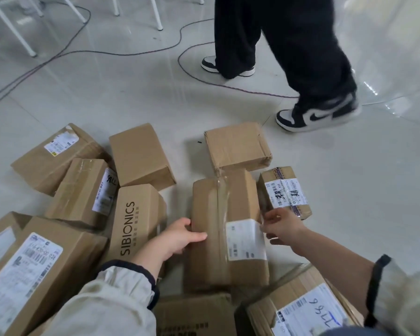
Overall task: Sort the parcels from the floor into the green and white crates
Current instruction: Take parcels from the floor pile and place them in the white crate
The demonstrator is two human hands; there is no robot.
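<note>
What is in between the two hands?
A long taped parcel with a white label, in the head view; the left hand and right hand touch its sides.

From my seat the floor [155, 100] reads as pale tile, smooth and glossy enough to throw reflections. The parcels [141, 154] are all matt brown cardboard. The taped parcel [211, 258] in the middle wears a strip of clear, shiny, wrinkled tape [222, 209], and its white paper label [245, 238] has a slight sheen. The SIBIONICS box [136, 219] looks smoother, its print dark and flat. The sleeves [112, 301] are soft pale cloth with dark cuffs. The other person's trousers [301, 40] are matt black cloth, the shoes [318, 115] smooth like leather.
</note>
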